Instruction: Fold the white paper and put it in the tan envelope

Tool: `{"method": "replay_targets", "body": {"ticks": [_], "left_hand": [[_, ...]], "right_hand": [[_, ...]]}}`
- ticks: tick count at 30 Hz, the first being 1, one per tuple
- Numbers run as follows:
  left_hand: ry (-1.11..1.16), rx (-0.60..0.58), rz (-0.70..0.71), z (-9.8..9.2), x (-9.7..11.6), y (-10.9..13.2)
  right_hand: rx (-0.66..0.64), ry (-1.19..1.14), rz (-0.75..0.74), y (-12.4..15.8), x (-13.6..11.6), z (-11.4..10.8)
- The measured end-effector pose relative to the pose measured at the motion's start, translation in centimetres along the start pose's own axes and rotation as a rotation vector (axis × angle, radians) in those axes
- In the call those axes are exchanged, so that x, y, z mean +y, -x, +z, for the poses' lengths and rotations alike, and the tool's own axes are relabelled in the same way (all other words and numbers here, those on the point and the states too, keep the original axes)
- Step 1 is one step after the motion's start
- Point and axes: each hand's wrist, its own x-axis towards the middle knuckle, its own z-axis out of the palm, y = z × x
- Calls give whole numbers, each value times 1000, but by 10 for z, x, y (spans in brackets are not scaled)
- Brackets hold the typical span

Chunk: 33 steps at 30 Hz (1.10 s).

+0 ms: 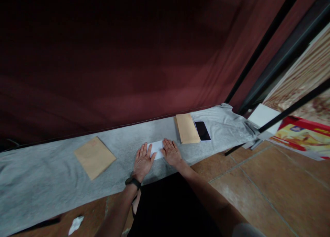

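Observation:
A white sheet of paper, folded small, lies flat on the grey cloth between my hands. My left hand presses on its left end with fingers stretched out and the thumb reaching over the paper. On its right end rests my right hand, fingers extended and flat. Both palms cover parts of the paper. To the left, a brown envelope lies askew on the cloth. Right of my right hand is a stack of brown envelopes, with a dark-screened phone beside it.
The grey cloth covers a long narrow bench along a dark red wall. Black metal bars rise at the right. A red and yellow box stands past them. A crumpled white scrap lies on the tiled floor.

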Motion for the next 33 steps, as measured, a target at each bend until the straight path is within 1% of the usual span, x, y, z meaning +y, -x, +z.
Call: {"method": "replay_targets", "body": {"ticks": [3, 7, 14, 17, 21, 24, 28, 33], "left_hand": [[0, 26, -2, 2, -1, 0], [-10, 32, 0, 4, -1, 0], [-27, 46, 19, -1, 0, 0], [-36, 39, 23, -2, 0, 1], [-46, 8, 22, -7, 2, -1], [-38, -41, 4, -15, 4, -12], [18, -101, -41, -28, 6, -37], [59, -134, -84, -34, 1, -68]], "right_hand": [[19, 11, -5, 12, -1, -1], [32, 6, -35, 32, -3, -6], [58, -43, -71, 64, -3, -18], [60, -60, -92, 73, -1, -19], [61, -79, -81, 77, 1, -19], [65, -95, -83, 77, 1, -19], [63, -103, -82, 76, 1, -21], [74, -96, -88, 77, -1, -21]]}}
